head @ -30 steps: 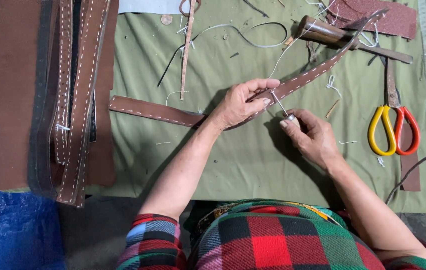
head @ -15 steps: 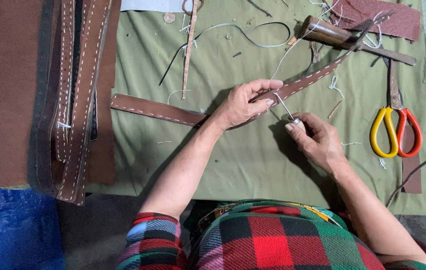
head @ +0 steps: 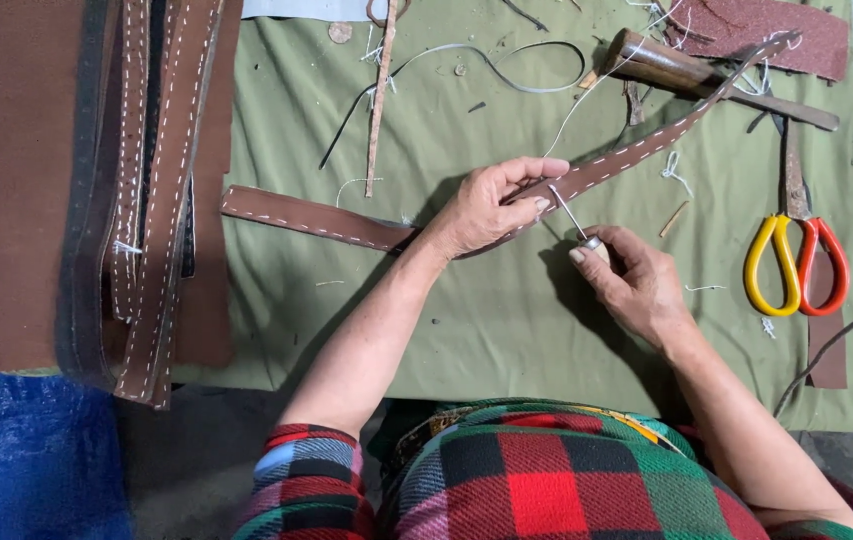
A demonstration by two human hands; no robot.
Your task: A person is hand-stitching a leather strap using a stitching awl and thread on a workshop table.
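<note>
The left hand [head: 487, 205] pinches a brown stitched leather strap [head: 347, 222] on the green-covered counter [head: 507, 330]. The right hand [head: 637, 285] grips an awl [head: 572, 215], its point at the strap.

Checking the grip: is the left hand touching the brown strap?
Touching. The head view shows the left hand with fingers closed over the strap, pinning it.

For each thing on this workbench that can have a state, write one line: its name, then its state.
Brown leather strap: flat on the green cloth, pinched by the left hand.
Awl: gripped by the right hand, tip at the strap.
Scissors: shut, lying apart.
Stitched straps: stacked at left.
</note>
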